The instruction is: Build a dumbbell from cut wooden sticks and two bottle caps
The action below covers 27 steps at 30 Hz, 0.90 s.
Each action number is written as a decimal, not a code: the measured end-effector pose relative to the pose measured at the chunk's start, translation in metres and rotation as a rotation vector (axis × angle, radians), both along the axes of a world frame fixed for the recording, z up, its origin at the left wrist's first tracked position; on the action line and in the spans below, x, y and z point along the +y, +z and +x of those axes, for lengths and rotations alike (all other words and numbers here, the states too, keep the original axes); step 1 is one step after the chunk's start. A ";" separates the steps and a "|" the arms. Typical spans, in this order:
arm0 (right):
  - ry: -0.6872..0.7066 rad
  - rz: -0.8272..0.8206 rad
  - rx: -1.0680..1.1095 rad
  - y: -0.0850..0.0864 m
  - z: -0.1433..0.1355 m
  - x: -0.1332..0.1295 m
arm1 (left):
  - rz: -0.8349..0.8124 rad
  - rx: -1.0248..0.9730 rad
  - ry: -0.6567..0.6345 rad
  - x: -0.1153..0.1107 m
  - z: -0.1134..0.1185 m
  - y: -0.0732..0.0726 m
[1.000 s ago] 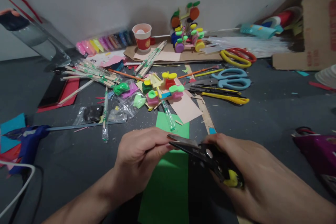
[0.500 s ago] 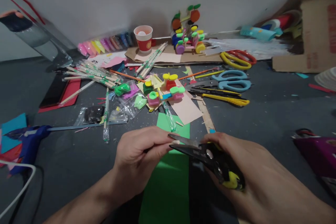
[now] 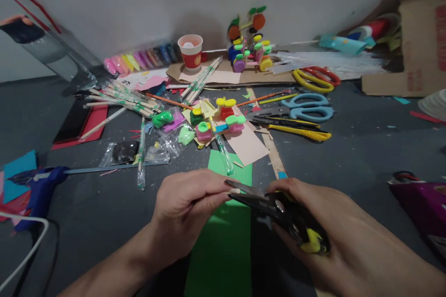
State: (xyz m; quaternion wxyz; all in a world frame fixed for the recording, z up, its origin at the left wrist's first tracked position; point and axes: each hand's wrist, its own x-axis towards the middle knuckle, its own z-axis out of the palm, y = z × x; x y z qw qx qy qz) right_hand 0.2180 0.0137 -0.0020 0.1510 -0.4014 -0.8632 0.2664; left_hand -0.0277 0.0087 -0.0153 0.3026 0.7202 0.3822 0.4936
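Note:
My left hand (image 3: 193,204) pinches a small pale stick piece (image 3: 235,190) between thumb and forefinger; most of it is hidden by the fingers. My right hand (image 3: 324,227) is wrapped round black-and-yellow snips (image 3: 278,209). Their blades stand slightly apart at the tip of the pale piece, close to my left fingertips. Below both hands lies a green paper sheet (image 3: 223,246). Just beyond them, a small clay model (image 3: 221,125) with pink, green, yellow and red parts sits among scraps, beside a wrapped chopstick (image 3: 225,155).
Blue-handled scissors (image 3: 310,106) and a yellow cutter (image 3: 303,133) lie right of centre. At left are a blue glue gun (image 3: 45,190) with its cord and a pile of wrapped chopsticks (image 3: 121,97). A paper cup (image 3: 190,53) and finished clay models (image 3: 252,53) stand at the back.
The snips and my right hand have shifted slightly right and down. My left hand stays almost in place, still pinching the pale piece.

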 end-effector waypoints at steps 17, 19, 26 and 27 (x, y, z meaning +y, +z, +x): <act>-0.102 0.158 -0.029 0.000 0.002 0.006 | -0.194 0.001 0.056 -0.003 0.007 0.005; -0.160 0.160 -0.076 0.000 0.006 0.009 | -0.234 -0.036 0.039 -0.004 0.008 0.004; -0.231 0.211 -0.387 -0.010 0.024 0.024 | -0.419 -0.114 0.005 -0.007 0.014 0.005; -0.227 0.219 -0.397 -0.014 0.027 0.026 | -0.437 -0.122 0.006 -0.007 0.014 0.005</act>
